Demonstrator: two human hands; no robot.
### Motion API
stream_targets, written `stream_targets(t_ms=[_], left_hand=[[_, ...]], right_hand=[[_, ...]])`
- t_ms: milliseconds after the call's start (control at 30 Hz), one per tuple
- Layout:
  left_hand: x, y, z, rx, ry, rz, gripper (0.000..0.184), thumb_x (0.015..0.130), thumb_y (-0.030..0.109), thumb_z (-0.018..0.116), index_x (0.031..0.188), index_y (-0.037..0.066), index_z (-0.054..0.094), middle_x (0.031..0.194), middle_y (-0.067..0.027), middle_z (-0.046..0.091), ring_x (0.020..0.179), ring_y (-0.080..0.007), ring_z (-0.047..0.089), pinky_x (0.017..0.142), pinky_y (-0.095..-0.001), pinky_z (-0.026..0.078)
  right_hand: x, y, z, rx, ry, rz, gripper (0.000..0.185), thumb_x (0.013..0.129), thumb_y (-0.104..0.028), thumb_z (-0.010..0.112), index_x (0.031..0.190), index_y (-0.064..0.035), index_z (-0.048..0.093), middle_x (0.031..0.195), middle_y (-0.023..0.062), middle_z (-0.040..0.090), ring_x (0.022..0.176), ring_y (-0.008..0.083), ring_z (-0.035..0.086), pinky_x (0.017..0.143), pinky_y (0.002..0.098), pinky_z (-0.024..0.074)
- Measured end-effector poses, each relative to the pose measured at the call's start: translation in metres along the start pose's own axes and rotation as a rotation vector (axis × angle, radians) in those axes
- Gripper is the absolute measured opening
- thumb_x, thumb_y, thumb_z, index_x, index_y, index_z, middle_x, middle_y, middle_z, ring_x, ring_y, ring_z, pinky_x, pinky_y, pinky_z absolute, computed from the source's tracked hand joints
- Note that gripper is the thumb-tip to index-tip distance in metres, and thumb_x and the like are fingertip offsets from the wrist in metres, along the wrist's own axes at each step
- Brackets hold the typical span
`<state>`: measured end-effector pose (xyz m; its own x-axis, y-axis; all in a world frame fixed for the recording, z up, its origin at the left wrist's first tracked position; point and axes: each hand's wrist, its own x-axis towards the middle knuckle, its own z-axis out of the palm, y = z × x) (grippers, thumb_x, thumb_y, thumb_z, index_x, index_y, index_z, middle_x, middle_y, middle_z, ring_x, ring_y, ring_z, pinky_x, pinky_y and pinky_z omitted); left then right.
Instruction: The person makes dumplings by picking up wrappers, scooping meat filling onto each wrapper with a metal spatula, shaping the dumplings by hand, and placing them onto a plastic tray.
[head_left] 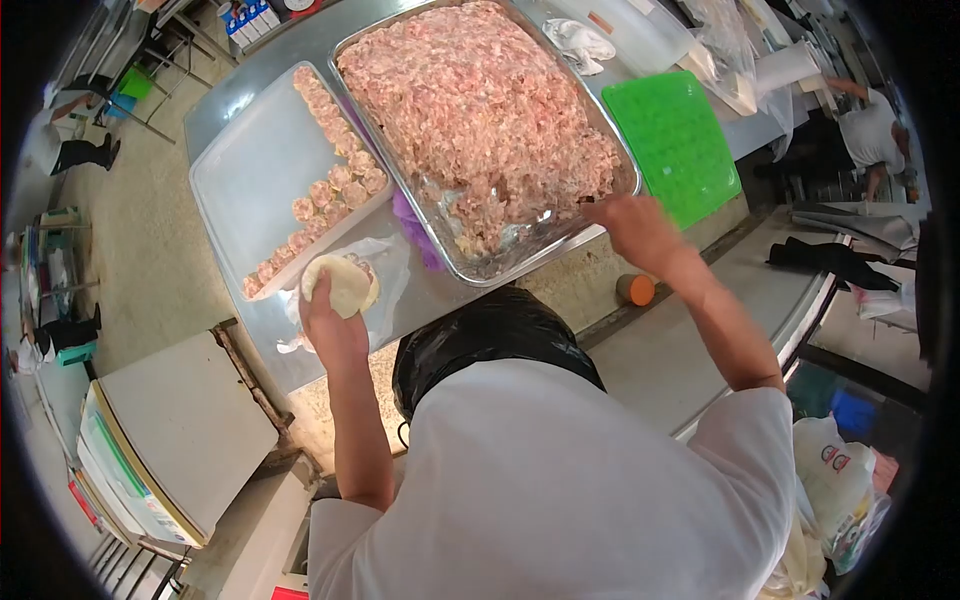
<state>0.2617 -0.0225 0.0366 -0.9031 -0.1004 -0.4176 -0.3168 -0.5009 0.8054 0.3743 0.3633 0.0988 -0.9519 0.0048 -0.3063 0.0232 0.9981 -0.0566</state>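
A large metal tray [622, 150] holds a broad mass of pink minced meat [480, 100]. My right hand [640, 232] is closed at the tray's lower right corner, around something dark and small that is mostly hidden. Over the table's near left part, my left hand [333, 325] holds a stack of round pale wrappers [341, 286]. Just beyond it lies a translucent white tray [250, 160] with rows of filled dumplings [335, 195] along its right and near sides.
Right of the meat tray lies a green perforated board [672, 145], with a white cloth [580, 45] above it. A purple cloth [418, 232] shows between the trays. An orange-topped container [636, 290] is below the table edge. Other people [870, 130] are at far right and left.
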Motion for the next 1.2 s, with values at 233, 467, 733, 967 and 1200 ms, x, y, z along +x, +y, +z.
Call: stream_targets(t_ms=[233, 467, 733, 967, 1200], left_hand=[[-0.002, -0.022, -0.008, -0.128, -0.182, -0.288, 0.034, 0.100, 0.020, 0.059, 0.127, 0.000, 0.054, 0.121, -0.0150, 0.064, 0.112, -0.0312, 0.064, 0.097, -0.0488, 0.052], [-0.002, -0.028, -0.006, -0.085, -0.182, -0.262, 0.036, 0.100, 0.021, 0.056, 0.129, 0.000, 0.053, 0.124, -0.0178, 0.063, 0.116, -0.0348, 0.062, 0.100, -0.0512, 0.050], [-0.001, -0.041, 0.003, -0.201, -0.205, -0.288, 0.039, 0.101, 0.017, 0.054, 0.133, -0.005, 0.051, 0.128, -0.0164, 0.062, 0.121, -0.0300, 0.061, 0.106, -0.0468, 0.048], [-0.018, -0.031, 0.045, -0.234, -0.169, -0.312, 0.041, 0.104, 0.023, 0.047, 0.134, -0.004, 0.051, 0.133, -0.0162, 0.061, 0.126, -0.0306, 0.058, 0.109, -0.0458, 0.045], [-0.027, -0.051, 0.086, -0.337, -0.326, -0.455, 0.047, 0.106, 0.031, 0.040, 0.139, -0.001, 0.049, 0.135, -0.0151, 0.058, 0.127, -0.0304, 0.054, 0.112, -0.0483, 0.041]], right_hand=[[0.020, -0.004, -0.016, 0.009, 0.013, -0.027, 0.041, 0.082, 0.004, 0.053, 0.116, -0.0116, 0.070, 0.089, 0.0192, 0.069, 0.087, 0.0378, 0.069, 0.075, 0.0491, 0.0549], [0.022, 0.001, -0.026, 0.094, -0.174, -0.114, 0.032, 0.080, 0.005, 0.054, 0.105, -0.0063, 0.072, 0.087, 0.0198, 0.069, 0.090, 0.0409, 0.067, 0.077, 0.0522, 0.0519], [0.044, 0.014, 0.008, 0.528, -0.140, -0.391, 0.016, 0.092, -0.009, 0.063, 0.104, -0.0036, 0.072, 0.079, 0.0147, 0.068, 0.073, 0.0333, 0.065, 0.067, 0.0447, 0.0506], [0.007, 0.006, -0.030, 1.092, -0.405, -0.001, 0.021, 0.103, -0.017, 0.058, 0.105, -0.0006, 0.072, 0.064, -0.0008, 0.053, 0.059, 0.0057, 0.048, 0.054, 0.0238, 0.0396], [-0.005, -0.043, -0.024, 1.258, -0.129, -0.072, 0.024, 0.096, -0.003, 0.061, 0.119, -0.0032, 0.070, 0.076, 0.0041, 0.061, 0.063, 0.0129, 0.053, 0.059, 0.0291, 0.0445]])
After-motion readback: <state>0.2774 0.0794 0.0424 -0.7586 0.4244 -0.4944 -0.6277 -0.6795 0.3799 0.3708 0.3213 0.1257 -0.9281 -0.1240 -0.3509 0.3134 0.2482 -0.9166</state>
